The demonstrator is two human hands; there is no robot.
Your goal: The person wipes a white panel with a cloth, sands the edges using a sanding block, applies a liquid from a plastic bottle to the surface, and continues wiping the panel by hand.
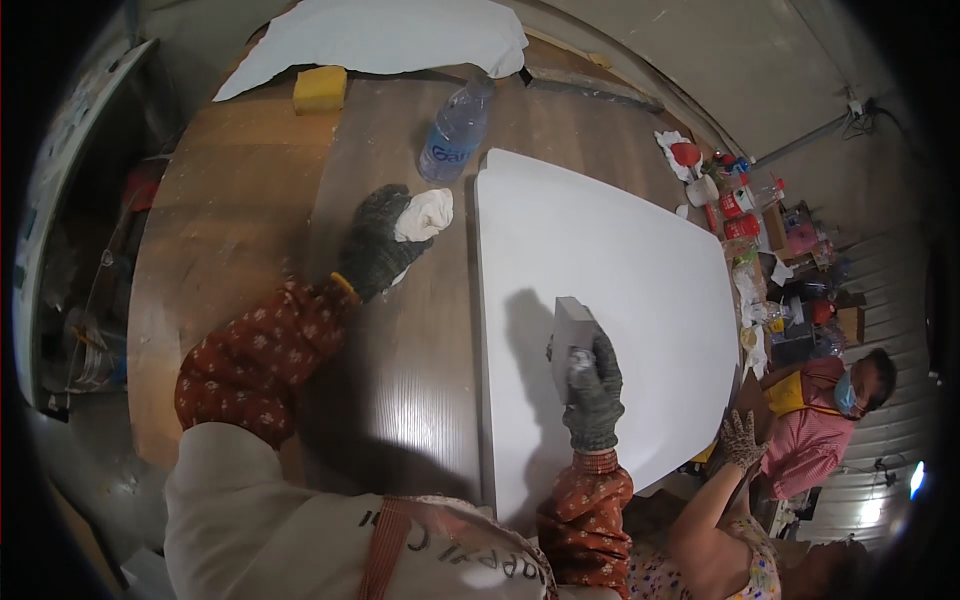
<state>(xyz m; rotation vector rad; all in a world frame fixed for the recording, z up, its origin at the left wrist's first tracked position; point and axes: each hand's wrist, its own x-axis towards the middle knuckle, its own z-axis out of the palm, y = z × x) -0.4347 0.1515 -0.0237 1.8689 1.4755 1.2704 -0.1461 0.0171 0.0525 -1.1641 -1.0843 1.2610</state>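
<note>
My left hand, in a dark grey knit glove, is closed on a crumpled white cloth above the wooden table. Just beyond it a clear plastic bottle with a blue label stands on the tabletop. To the right lies a large white panel, flat, with one straight edge towards my left hand. Over its near part, my right hand, gloved alike, grips a grey rectangular block held on edge. A shadow falls on the panel left of the block; whether the block touches the surface I cannot tell.
A yellow block and a white sheet lie at the table's far end. Beyond the panel's right side are cluttered bottles and cups. Two people are at the right; one patterned gloved hand is close to the panel's corner.
</note>
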